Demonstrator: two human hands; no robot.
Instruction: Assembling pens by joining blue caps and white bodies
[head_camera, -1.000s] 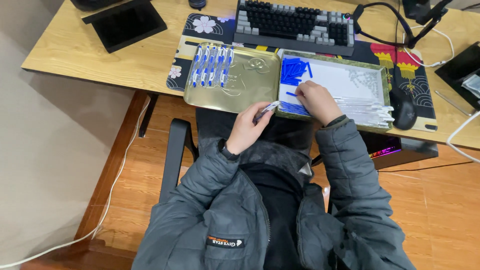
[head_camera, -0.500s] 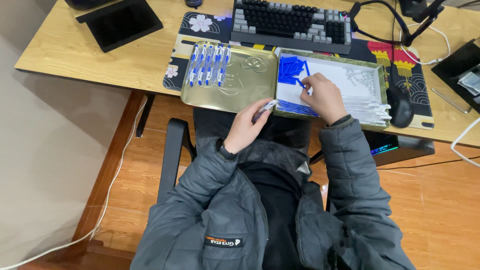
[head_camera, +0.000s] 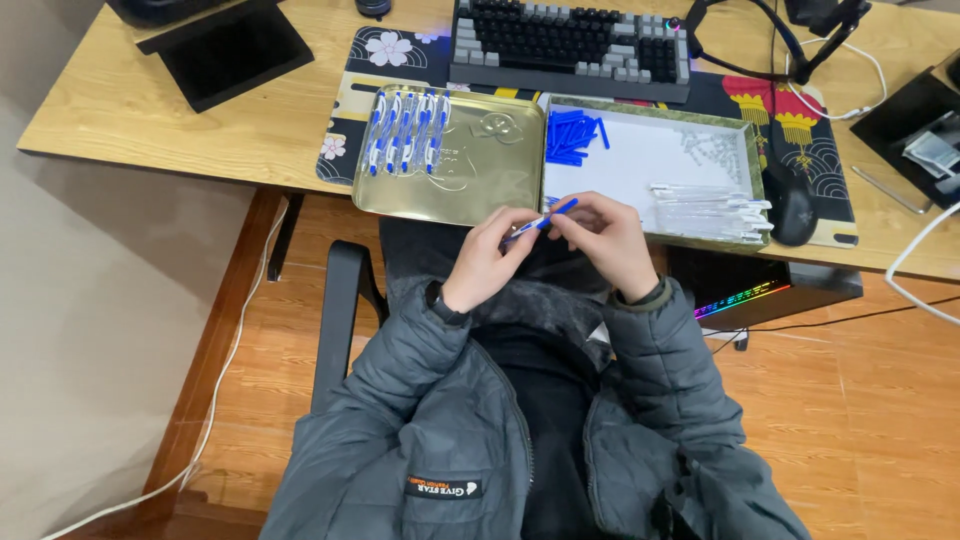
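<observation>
The right hand (head_camera: 607, 238) has come out of the white tray (head_camera: 640, 160) and back near the body. It now meets the left hand (head_camera: 487, 258), both pinching one blue pen part (head_camera: 545, 219).

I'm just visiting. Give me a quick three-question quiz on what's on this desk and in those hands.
1. True or false: the finished pens lie in the gold lid.
2. What do the left hand and right hand hold between them?
3. The loose blue caps sit in the tray's: A) far left corner, B) near right corner.

Key: 1 true; 2 a blue pen; 3 A.
</observation>
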